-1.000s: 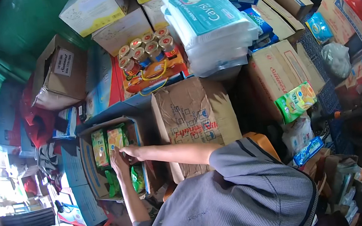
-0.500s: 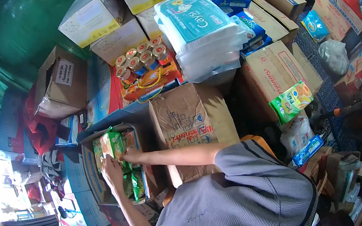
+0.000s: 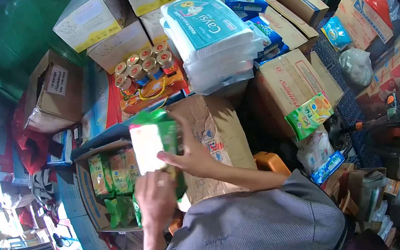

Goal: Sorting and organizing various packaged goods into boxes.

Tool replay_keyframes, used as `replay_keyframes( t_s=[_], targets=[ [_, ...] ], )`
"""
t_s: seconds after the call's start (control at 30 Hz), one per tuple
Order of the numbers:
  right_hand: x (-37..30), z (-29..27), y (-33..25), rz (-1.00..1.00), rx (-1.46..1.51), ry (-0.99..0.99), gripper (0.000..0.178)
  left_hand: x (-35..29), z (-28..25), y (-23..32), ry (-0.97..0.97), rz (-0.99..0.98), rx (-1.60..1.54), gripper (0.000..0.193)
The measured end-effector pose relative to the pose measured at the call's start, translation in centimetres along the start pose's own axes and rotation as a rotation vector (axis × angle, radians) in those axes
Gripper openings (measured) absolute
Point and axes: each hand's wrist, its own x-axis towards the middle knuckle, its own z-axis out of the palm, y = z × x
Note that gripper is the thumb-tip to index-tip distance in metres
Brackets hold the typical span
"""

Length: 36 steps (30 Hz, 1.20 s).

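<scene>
A green and white packet [image 3: 148, 144] is held up above the right side of an open carton [image 3: 102, 220]. Its front catches bright light and its details wash out. My right hand [image 3: 191, 151] grips its right side, thumb across the front. At its lower edge is my left hand [image 3: 155, 197], slightly blurred, with curled fingers closed on the packet's bottom. Inside the carton, several green and orange packets [image 3: 121, 173] stand in a row, and crumpled green packets [image 3: 120, 211] lie nearer to me.
Right of the carton stands a large brown box [image 3: 217, 143]. Behind are gold-lidded cans [image 3: 144, 69] on an orange pack and a stack of plastic-wrapped tissue packs [image 3: 211, 37]. Another green packet [image 3: 310, 115] leans on a box at the right, near a black fan [image 3: 393, 135].
Both hands have lifted the green packet up out of the carton and toward the right. The view has shifted slightly, so the surroundings sit further left.
</scene>
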Motion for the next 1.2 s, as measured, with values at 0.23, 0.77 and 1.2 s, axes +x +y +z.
replay_keyframes(
  t_s=[0.23,0.77,1.2],
  targets=[
    [-2.9,-9.7,-2.6,0.003,0.022,0.344,0.096,5.2,6.6,5.7,0.032,0.439,-0.282,0.019],
    [-3.8,-28.9,-1.1,-0.216,-0.233,1.023,0.077,14.5,21.9,12.6,-0.662,-0.471,-1.925,0.034],
    [-5.0,-45.0,-1.8,0.124,-0.903,0.894,0.032,19.7,26.5,19.2,-0.821,-0.318,-1.714,0.053]
  ],
)
